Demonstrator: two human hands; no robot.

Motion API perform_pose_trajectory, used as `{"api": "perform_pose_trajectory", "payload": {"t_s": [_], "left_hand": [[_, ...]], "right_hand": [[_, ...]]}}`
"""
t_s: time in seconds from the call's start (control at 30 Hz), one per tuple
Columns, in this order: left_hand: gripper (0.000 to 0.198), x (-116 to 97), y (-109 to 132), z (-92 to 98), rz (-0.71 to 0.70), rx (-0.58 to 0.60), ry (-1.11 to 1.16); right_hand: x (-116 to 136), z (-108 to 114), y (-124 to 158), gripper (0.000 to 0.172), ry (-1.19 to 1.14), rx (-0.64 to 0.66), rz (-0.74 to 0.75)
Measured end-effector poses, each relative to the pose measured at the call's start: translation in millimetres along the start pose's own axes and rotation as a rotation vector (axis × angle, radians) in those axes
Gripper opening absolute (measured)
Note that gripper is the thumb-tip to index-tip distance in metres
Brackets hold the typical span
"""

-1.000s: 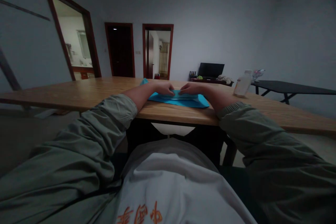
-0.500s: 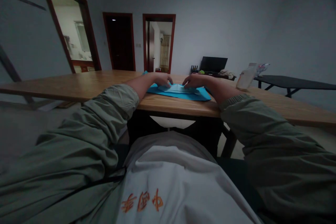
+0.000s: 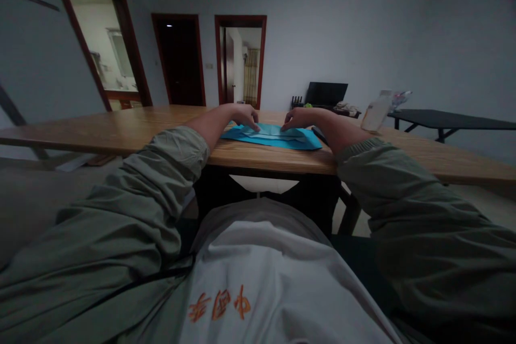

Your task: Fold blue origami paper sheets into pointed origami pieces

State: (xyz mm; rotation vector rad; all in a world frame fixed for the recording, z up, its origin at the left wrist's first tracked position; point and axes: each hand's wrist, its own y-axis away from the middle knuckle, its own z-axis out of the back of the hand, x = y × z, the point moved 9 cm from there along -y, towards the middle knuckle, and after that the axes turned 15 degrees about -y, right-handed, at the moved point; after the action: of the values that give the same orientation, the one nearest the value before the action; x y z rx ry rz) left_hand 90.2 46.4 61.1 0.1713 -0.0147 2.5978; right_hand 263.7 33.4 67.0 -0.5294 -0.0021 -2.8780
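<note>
A pale blue piece of folded paper (image 3: 271,131), creased across its width, lies over a brighter blue sheet (image 3: 282,143) on the wooden table. My left hand (image 3: 245,115) is bent down at the paper's left part, thumb and fingers closed on it in a pinch. On the opposite side my right hand (image 3: 299,117) pinches the paper in much the same way. The paper's middle rises slightly between the two hands. Their fingertips are small and dim in view.
A thin dark object (image 3: 320,135) lies by my right wrist, partly hidden. A clear plastic bottle or container (image 3: 377,113) stands farther right on the wooden table (image 3: 161,123). Beyond are a black table (image 3: 455,120) and a dark screen (image 3: 327,93).
Both hands have lifted from lying low over the paper to a higher, fingers-down pinch. More of the pale paper shows between them. The view has shifted slightly.
</note>
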Motion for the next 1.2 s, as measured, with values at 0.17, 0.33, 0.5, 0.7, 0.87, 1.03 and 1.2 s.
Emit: {"api": "perform_pose_trajectory", "payload": {"t_s": [0.17, 0.33, 0.5, 0.7, 0.87, 1.03, 1.2], "left_hand": [[0.074, -4, 2, -2.2, -0.019, 0.022, 0.027], [0.075, -11, 5, -0.1, -0.064, 0.012, 0.060], [0.070, -13, 4, -0.8, -0.096, 0.008, 0.083], [0.073, -5, 1, -12.7, -0.044, 0.115, 0.085], [0.078, -1, 1, -21.3, -0.043, 0.177, 0.073], [0.078, -2, 1, -19.5, -0.028, 0.191, 0.030], [0.052, -41, 40, 12.9, -0.054, -0.048, -0.198]], "right_hand": [[-4, -9, 3, 0.057, -0.079, 0.071, -0.055], [3, -9, 5, 0.047, -0.127, 0.079, 0.005], [4, -7, 5, 0.052, -0.131, 0.077, 0.042], [-5, -10, -1, 0.054, -0.176, 0.121, 0.027], [-9, -13, 1, 0.050, -0.158, 0.141, -0.017], [-11, -18, 4, 0.049, -0.151, 0.159, -0.076], [-4, -26, -1, 0.043, 0.012, 0.101, -0.002]]}}
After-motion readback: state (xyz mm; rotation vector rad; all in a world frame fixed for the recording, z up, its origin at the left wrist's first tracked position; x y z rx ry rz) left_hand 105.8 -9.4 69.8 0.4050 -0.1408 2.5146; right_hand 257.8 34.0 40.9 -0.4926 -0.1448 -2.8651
